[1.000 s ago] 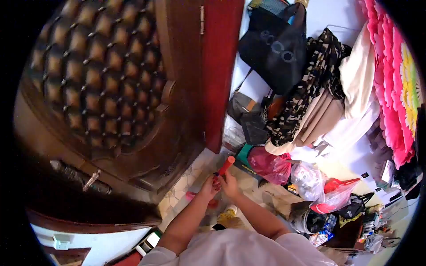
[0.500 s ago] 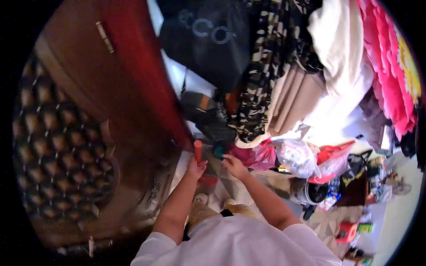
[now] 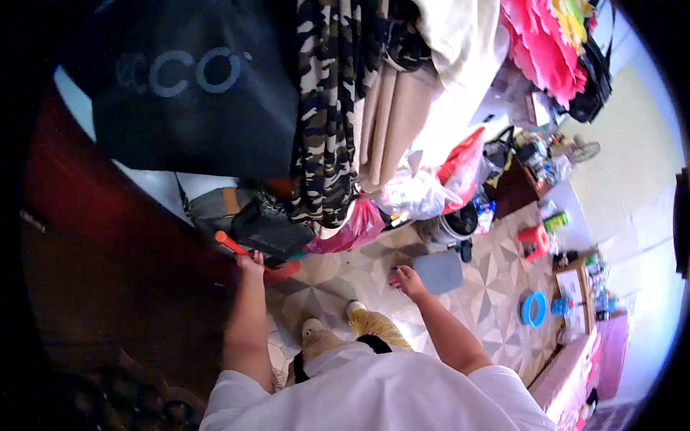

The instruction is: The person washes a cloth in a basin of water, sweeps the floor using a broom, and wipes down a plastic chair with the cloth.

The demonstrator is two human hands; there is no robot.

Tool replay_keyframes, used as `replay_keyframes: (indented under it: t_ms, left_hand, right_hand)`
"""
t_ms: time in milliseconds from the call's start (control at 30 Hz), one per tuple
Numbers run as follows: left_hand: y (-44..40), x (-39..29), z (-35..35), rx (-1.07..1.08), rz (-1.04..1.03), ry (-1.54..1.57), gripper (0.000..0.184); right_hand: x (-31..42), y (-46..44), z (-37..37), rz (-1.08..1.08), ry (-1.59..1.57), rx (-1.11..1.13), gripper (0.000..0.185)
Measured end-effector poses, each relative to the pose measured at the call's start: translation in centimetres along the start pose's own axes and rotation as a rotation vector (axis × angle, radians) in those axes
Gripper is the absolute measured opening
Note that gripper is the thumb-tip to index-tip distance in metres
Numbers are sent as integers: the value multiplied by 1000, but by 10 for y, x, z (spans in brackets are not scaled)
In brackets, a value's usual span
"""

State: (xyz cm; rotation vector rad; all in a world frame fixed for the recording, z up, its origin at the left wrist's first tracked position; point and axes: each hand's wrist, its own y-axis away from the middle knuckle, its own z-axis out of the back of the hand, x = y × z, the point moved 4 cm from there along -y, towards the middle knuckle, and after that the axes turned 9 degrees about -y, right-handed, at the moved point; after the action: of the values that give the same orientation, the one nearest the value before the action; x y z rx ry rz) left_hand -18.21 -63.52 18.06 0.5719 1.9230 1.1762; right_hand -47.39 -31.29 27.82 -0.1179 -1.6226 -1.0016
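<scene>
My left hand (image 3: 251, 263) is wrapped round the handle of a red dustpan (image 3: 282, 272). The orange-red handle end (image 3: 228, 241) sticks out above the fist, and the flat red part shows beyond it, partly hidden by the hand. My right hand (image 3: 410, 281) is in the air over the tiled floor with curled fingers. Something small and dark shows at its fingertips, too small to name. Just past that hand is a grey square flat-topped thing (image 3: 440, 272).
A black bag (image 3: 194, 136) and camouflage cloth (image 3: 323, 115) hang ahead, above a pink plastic bag (image 3: 352, 228). A bin (image 3: 438, 228) stands beyond. Farther right are a blue basin (image 3: 533, 309) and a red stool-like thing (image 3: 533, 241). Dark red furniture (image 3: 108, 208) fills the left.
The view has swung right, showing more floor. My left hand still holds the dustpan, its handle now tilted left. My right hand has moved away from the pink bag, farther from my left.
</scene>
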Motion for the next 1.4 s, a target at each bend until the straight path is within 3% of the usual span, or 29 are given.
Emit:
replay_keyframes:
  t_ms: [67,233,300,367,467,733,1000,1100,1167,1200,1233,1267,1300,1333,1367,1400]
  left_hand:
    - [-4,-14,-7,16,-116,-60,44]
    - [-41,-9,16,3,-46,-16,49]
    - [-63,-10,29,290,-31,-161,50]
    - [-34,-11,32,297,-19,-62,52]
    - [23,-17,39,-15,-24,63,49]
    - [78,-18,58,39,-18,-3,50]
    - [-10,-12,22,-59,68,-104,52]
    - [-44,-4,16,-24,134,-210,46]
    - [-55,-4,14,-17,127,-141,27]
    - [-63,-4,13,-9,126,-110,27]
    - [-62,-15,7,283,108,-56,30]
    - [-64,-13,11,23,158,-14,37]
    - [-48,-21,1,316,130,-29,41]
    - [-54,-21,4,211,215,-39,43]
    - [-30,-25,-1,200,117,-80,42]
    - [-75,-23,13,185,174,-44,24]
  right_hand:
    - [-18,11,-4,-21,-21,-57,28]
    - [-47,43,-3,-53,-35,-117,28]
    - [-58,47,0,-93,-83,-130,28]
    - [-68,52,6,-126,-103,-156,28]
    - [-73,46,14,-138,-77,-135,32]
    - [-56,26,-15,-72,2,-67,33]
    - [-44,17,-21,-53,12,-59,31]
    - [-53,22,-9,-77,-1,-101,31]
    - [-58,30,0,-81,22,-127,32]
    - [-64,33,4,-113,32,-135,33]
    - [-64,40,8,-144,39,-150,34]
    - [-65,47,11,-166,59,-178,34]
    - [-71,49,16,-158,38,-174,35]
    - [-76,51,20,-154,6,-195,34]
    - [-80,54,22,-150,-28,-219,33]
    - [-84,57,23,-140,-34,-246,33]
